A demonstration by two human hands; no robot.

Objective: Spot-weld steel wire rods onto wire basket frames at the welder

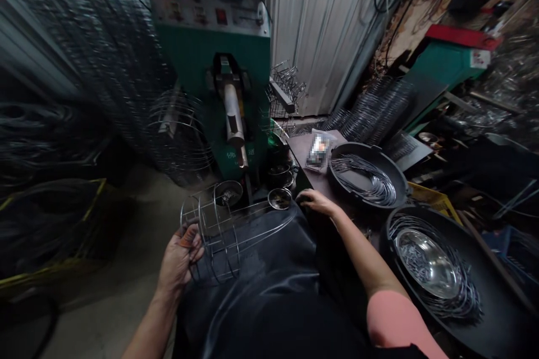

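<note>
Wire cage: a cylindrical wire cage [223, 230] lies tilted across the person's lap, just short of the counter, with its far end toward the machine; it looks held there to keep the open frame clear of the counter's edge.
Steel disc: a shallow steel disc [280, 198] appears to sit at the cage's far end, just beside the right hand; a second disc [228, 193] lies near the other hoops, its attachment unclear.
Left grip: the left grip [179, 255] is closed around the cage's near hoops, probably because the open wire offers little else to hold.
Right grip: the right grip [318, 202] is loosely open, its palm side down on the counter's edge, probably steadying the person; it holds nothing.
Counter: the dark counter [311, 160] carries a blurred plastic bag [320, 148].
Tubs: a black tub [349, 148] holds bent wire [362, 179]; a larger black tub [404, 219] holds more wire around a steel bowl [421, 263].
Machine: a green welding machine [210, 50] stands ahead, with stacked wire cages [177, 129] to its left.
</note>
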